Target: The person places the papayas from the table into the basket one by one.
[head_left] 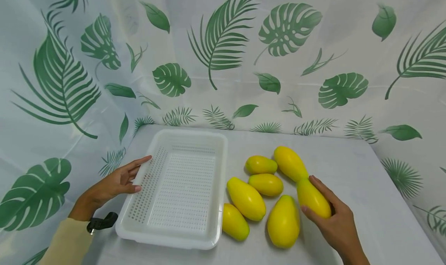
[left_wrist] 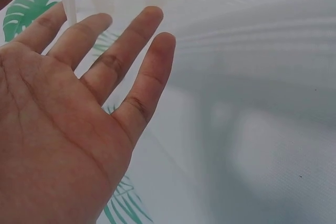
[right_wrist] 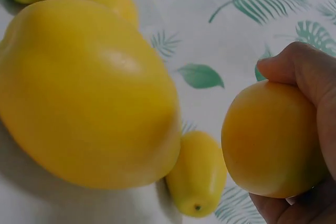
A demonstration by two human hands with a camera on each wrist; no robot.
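My left hand (head_left: 116, 183) is at the left rim of a white perforated plastic basket (head_left: 224, 179), its thumb and index fingertips touching the edge. In the left wrist view, the fingers (left_wrist: 134, 87) of that hand look straight and spread beside the basket wall. On the right, my right hand (head_left: 334, 218) grips a yellow papaya (head_left: 313, 199) with a green tip, thumb on one side and fingers on the other. That tip meets another papaya (head_left: 290, 163) lying behind it. A large, rounder papaya (head_left: 283, 222) lies just left of the right hand.
Between basket and right hand lie more papayas: two small ones (head_left: 261, 165), a long one (head_left: 246, 199) and one (head_left: 235, 222) against the basket's right side. A white cloth (head_left: 355, 164) covers the table. Leaf-printed curtains (head_left: 230, 98) stand behind and at both sides.
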